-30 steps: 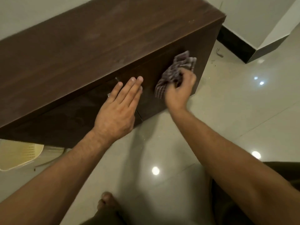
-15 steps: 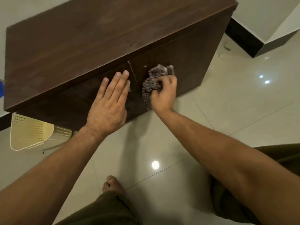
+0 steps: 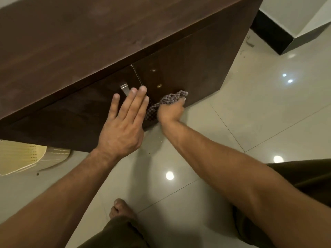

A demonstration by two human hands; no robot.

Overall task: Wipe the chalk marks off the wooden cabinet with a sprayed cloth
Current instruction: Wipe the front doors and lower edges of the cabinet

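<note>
The dark wooden cabinet [image 3: 93, 40] fills the upper half of the head view, its two front doors facing me. My right hand [image 3: 171, 110] grips a crumpled checked cloth [image 3: 166, 102] and presses it against the lower part of the right door, close to the floor. My left hand [image 3: 124, 122] lies flat with fingers spread on the left door, just below its metal handle [image 3: 124, 88] and beside the gap between the doors. I cannot make out any chalk marks on the dark wood.
A cream perforated plastic basket [image 3: 21, 156] lies on the floor under the cabinet's left end. Glossy beige tiles [image 3: 259, 122] stretch to the right. A black skirting corner [image 3: 279, 38] stands at the back right. My bare foot [image 3: 120, 209] rests on the floor below.
My right hand has carried the cloth from the upper right part of the door leftward and then down to its lower edge. The left hand stays pressed flat on the left door.
</note>
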